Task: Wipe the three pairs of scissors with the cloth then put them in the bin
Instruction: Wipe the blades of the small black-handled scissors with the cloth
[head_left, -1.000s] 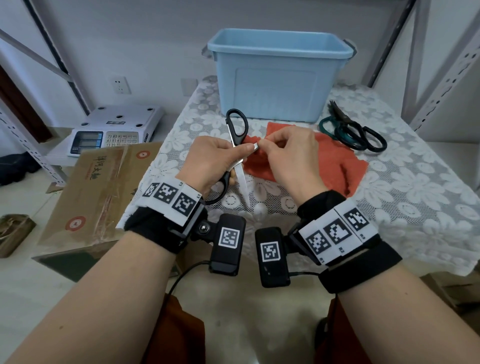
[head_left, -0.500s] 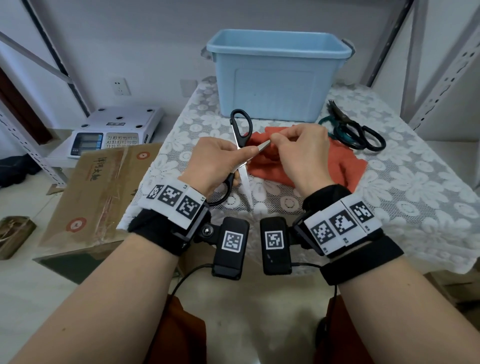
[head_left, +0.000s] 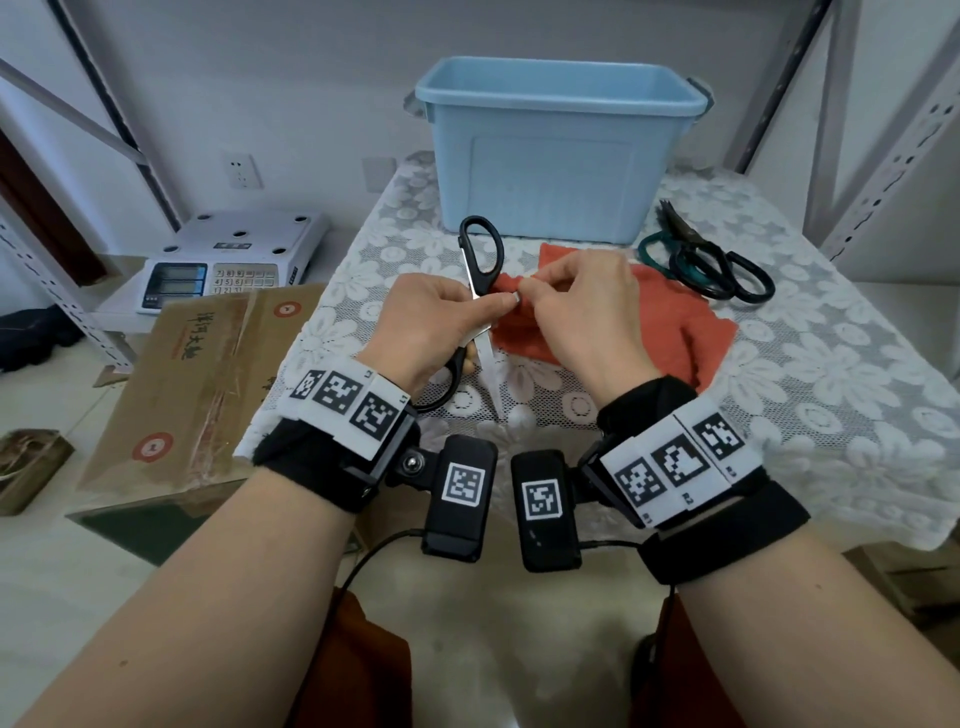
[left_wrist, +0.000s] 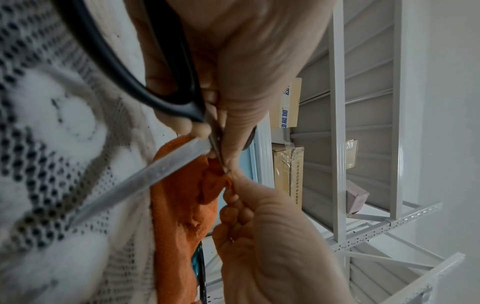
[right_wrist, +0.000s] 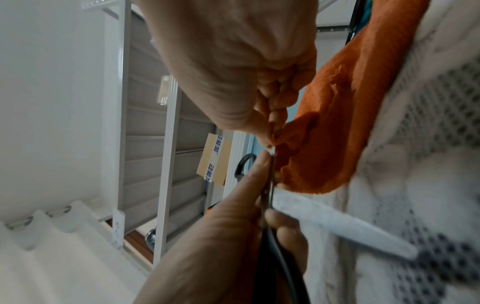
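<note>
Head view: left hand (head_left: 436, 322) grips open black scissors (head_left: 480, 270) in front of the bin (head_left: 561, 150); one blade runs rightward into the cloth (head_left: 691, 322).

Left wrist view: other blade (left_wrist: 135, 181) hangs free.

Right wrist view: right hand (right_wrist: 233, 61) fingers (right_wrist: 272, 117) pinch cloth on the blade tip.
</note>
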